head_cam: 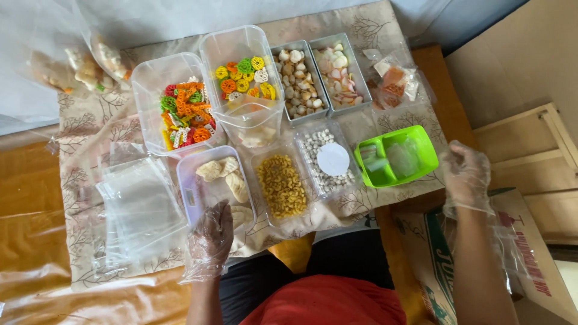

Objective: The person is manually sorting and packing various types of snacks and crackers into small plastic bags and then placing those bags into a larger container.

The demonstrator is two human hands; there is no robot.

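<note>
Both my hands are in those thin crinkly plastic gloves. My left hand [211,238] sits at the near edge of the lavender-lidded clear tub [208,186] holding pale, puffy, pillow-shaped crackers [224,173]; fingers are curled loosely over the rim, touching it, not clamped on anything I can make out. My right hand [465,176] hangs off the right edge of the counter [84,129], fingers relaxed and half spread, empty, near the bright green plastic tray [397,157] with its little compartments.

The counter has a beige cloth printed with brown branch shapes. Just right of the cracker tub is a clear tub of small yellow curly pieces [282,185], then one of tiny white pellets with a round white lid [333,159] lying on top. Behind them, two tall clear tubs: one with multicoloured lattice wheels [183,117] in red, orange and green, one with flower-shaped rounds [244,75] in yellow, green and orange. Two metal tins follow, one with knobbly off-white balls [298,81], one with pale pink and white chips [338,69]. A floppy stack of clear plastic bags [141,207] lies left of my left hand, and a cardboard box [524,241] sits down by my right arm.
</note>
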